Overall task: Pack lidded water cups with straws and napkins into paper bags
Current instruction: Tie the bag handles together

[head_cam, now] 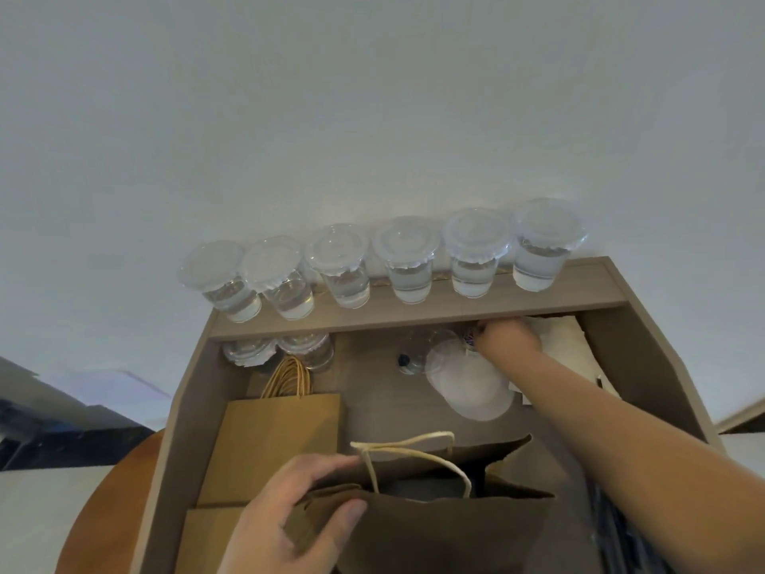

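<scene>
Left hand (289, 519), at seven o'clock in view, is gripping the creased rim of an open dark-brown paper bag (434, 532), thumb lying on the near wall and fingers curling over the edge. Cream twisted-cord handles (414, 449) are arching above the bag's mouth. Right hand (508, 337), at one o'clock from the bag, is reaching under a grey-brown wooden shelf (414, 312) with the fingers curling at a small blurred object; whether it is holding anything cannot be told. White paper napkins (559, 333) are lying just at three o'clock of that hand, and a stack of round translucent plastic lids (472, 387) is sitting at six o'clock of it. Six clear plastic cups of water with flat lids (407, 263) are standing in a row on the shelf, at twelve o'clock from the bag and well apart from the left hand. Two more lidded cups (306, 350) are sitting below the shelf at eleven o'clock, beyond flat tan kraft-paper bags (277, 441).
</scene>
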{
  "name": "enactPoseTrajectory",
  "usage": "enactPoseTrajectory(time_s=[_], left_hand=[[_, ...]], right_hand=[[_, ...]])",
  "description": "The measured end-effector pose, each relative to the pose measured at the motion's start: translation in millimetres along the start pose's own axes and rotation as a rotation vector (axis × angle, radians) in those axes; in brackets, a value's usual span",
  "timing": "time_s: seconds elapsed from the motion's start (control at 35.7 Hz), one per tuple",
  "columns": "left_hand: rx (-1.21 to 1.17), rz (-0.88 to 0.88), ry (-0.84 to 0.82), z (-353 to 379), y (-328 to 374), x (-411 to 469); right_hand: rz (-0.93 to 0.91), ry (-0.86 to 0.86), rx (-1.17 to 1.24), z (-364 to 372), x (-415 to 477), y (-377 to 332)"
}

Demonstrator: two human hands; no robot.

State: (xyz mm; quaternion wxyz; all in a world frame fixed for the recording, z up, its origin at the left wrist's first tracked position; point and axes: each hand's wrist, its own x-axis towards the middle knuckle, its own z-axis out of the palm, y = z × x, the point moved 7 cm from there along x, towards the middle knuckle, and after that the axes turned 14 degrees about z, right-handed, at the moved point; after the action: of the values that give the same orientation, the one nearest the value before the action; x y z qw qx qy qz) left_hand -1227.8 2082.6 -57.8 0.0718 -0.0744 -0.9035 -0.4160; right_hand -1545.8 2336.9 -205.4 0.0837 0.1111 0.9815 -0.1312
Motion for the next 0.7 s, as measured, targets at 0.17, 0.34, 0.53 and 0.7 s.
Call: enactPoseTrajectory(time_s=[0.17,0.34,0.53,0.7], left_hand=[[0.01,0.0,-0.02,-0.4,2.9,-1.1],[0.071,-0.009,-0.03,-2.3,0.3,-4.5],[0.016,-0.024,-0.033,-6.8,-5.1,-9.1],[-0.018,0.053,0.067,-17.6,31.9,33.0]], right_hand=[[-0.078,0.157,0.191,-10.1,-12.1,2.8],[-0.11,0.029,0.452,-17.2,-49.4,24.5],[-0.106,-0.327,0.816,-51.1,-138.3,39.4],[-0.434,-0.676,0.807,-129.7,-212.2,7.0]])
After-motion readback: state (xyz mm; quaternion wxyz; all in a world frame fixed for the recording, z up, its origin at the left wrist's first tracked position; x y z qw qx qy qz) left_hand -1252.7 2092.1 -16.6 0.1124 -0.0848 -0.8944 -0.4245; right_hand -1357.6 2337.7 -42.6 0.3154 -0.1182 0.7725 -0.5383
